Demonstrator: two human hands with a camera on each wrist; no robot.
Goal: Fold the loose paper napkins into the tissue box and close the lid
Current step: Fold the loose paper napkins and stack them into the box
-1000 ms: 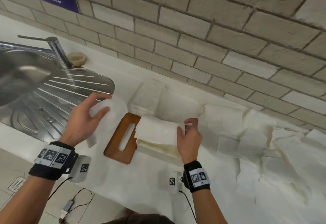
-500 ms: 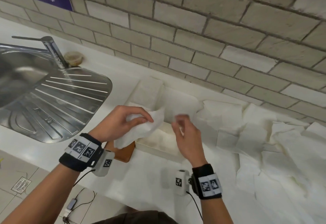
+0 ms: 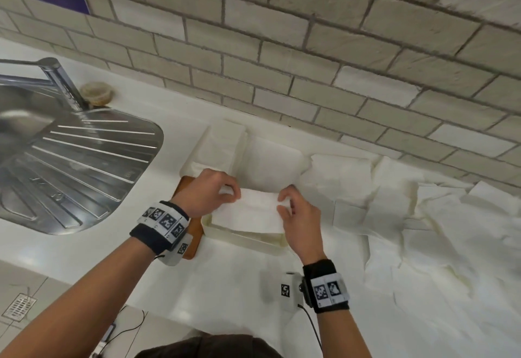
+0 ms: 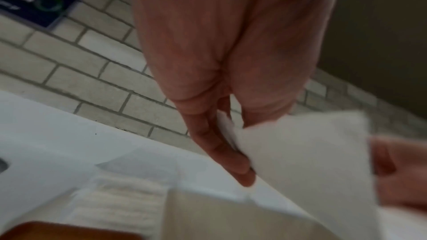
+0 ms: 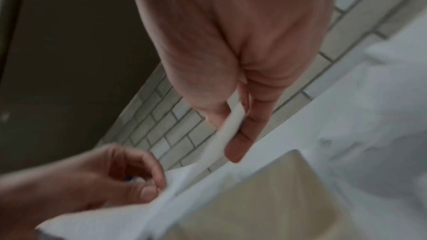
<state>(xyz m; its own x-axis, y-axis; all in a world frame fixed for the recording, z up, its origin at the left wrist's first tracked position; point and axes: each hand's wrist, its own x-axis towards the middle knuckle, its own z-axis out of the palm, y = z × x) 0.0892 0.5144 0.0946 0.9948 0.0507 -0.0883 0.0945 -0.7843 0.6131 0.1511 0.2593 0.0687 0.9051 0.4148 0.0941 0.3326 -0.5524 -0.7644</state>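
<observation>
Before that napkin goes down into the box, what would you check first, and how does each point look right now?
1. Both ends held: ok. The left hand and right hand each pinch an end of the napkin.
2. Napkin over the box: ok, it hangs above the opening.
3. Box open: ok. The brown lid lies beside it, partly under the left wrist.
4. Room left inside the box: cannot tell, the napkin hides it.
5. Napkin folded neatly: cannot tell, wrist views are blurred.
6. All napkins packed: not ok. Loose napkins cover the counter.
</observation>
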